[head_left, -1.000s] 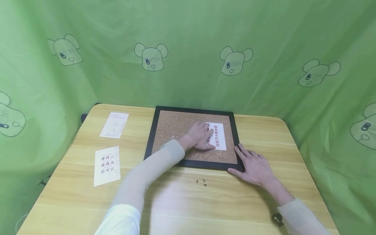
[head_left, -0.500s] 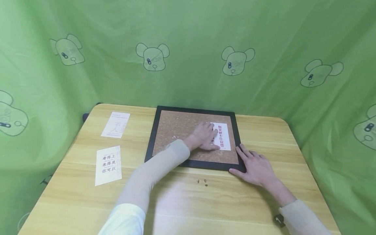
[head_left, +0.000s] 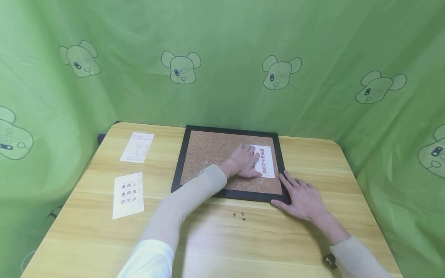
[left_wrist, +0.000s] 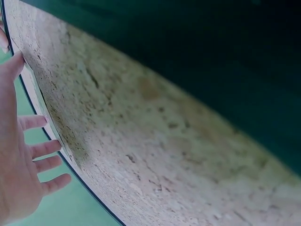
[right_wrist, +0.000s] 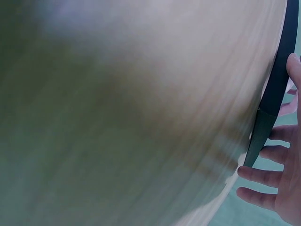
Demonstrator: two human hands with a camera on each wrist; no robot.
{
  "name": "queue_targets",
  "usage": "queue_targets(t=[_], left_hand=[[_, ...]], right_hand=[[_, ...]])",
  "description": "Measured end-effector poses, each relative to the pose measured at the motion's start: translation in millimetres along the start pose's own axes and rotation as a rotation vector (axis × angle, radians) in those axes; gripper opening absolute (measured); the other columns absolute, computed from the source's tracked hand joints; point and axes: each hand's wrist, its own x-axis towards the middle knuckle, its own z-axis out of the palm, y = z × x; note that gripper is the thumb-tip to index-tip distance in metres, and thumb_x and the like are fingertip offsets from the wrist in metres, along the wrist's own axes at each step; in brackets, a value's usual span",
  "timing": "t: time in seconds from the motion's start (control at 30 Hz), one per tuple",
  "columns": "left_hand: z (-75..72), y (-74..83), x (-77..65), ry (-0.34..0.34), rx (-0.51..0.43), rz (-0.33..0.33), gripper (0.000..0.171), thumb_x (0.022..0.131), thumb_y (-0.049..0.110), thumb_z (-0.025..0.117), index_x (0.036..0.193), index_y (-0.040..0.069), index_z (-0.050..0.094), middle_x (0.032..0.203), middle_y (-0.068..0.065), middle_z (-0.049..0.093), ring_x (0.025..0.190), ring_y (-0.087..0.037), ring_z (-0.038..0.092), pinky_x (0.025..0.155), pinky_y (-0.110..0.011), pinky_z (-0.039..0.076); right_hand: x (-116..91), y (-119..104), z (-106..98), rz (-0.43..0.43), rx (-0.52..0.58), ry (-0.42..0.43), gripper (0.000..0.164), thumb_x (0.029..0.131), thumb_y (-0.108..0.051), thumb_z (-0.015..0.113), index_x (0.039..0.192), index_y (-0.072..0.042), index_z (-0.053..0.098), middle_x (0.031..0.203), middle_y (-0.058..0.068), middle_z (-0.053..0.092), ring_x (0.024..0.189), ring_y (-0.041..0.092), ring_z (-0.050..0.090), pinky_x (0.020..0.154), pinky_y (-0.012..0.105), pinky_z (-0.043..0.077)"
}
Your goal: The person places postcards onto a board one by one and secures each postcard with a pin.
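A cork board (head_left: 201,148) with a black frame (head_left: 179,166) lies on the table in the head view. My left hand (head_left: 245,160) reaches over the cork and presses the left part of a white card (head_left: 267,164) printed with red characters, covering part of its text. In the left wrist view the left hand (left_wrist: 19,160) has its fingers spread along the card's edge. My right hand (head_left: 304,199) rests at the frame's front right corner. The right wrist view has the right hand's fingers (right_wrist: 263,176) extended beside the black frame (right_wrist: 277,75).
Two more printed cards, an upper one (head_left: 137,147) and a lower one (head_left: 128,195), lie on the wooden table (head_left: 87,231) at the left. Several small dark bits (head_left: 242,214) sit before the board. A green curtain (head_left: 222,104) hangs behind the table.
My left hand has slid the white card a little to the right across the cork, towards the frame's right side. The right hand has stayed at the corner.
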Motion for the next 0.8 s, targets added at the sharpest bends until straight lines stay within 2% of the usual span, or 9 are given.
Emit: queue_targets(t=[0.27, 0.6, 0.8], left_hand=[[0.2, 1.5, 2.4, -0.004, 0.013, -0.005, 0.09, 0.095, 0.088, 0.027, 0.154, 0.022, 0.046, 0.153, -0.008, 0.051, 0.145, -0.025, 0.047, 0.125, -0.047, 0.037], [-1.9, -2.5, -1.6, 0.015, -0.032, 0.001, 0.096, 0.094, 0.089, 0.026, 0.161, 0.021, 0.04, 0.161, -0.011, 0.046, 0.151, -0.03, 0.043, 0.129, -0.049, 0.035], [0.0, -8.3, -9.4, 0.048, -0.033, 0.009, 0.092, 0.096, 0.087, 0.029, 0.155, 0.019, 0.045, 0.152, -0.01, 0.054, 0.144, -0.028, 0.049, 0.124, -0.046, 0.04]], right_hand=[[0.3, -0.7, -1.2, 0.001, -0.004, -0.005, 0.107, 0.089, -0.087, 0.051, 0.164, -0.012, 0.039, 0.168, 0.02, 0.041, 0.129, 0.054, 0.062, 0.1, 0.064, 0.054], [-0.5, -2.4, -3.7, 0.002, -0.001, -0.009, 0.107, 0.089, -0.087, 0.052, 0.164, -0.011, 0.039, 0.168, 0.02, 0.041, 0.129, 0.053, 0.062, 0.1, 0.064, 0.054], [-0.7, -1.6, -2.4, 0.004, -0.004, -0.006, 0.107, 0.089, -0.087, 0.051, 0.164, -0.012, 0.039, 0.168, 0.02, 0.041, 0.128, 0.054, 0.062, 0.101, 0.063, 0.054]])
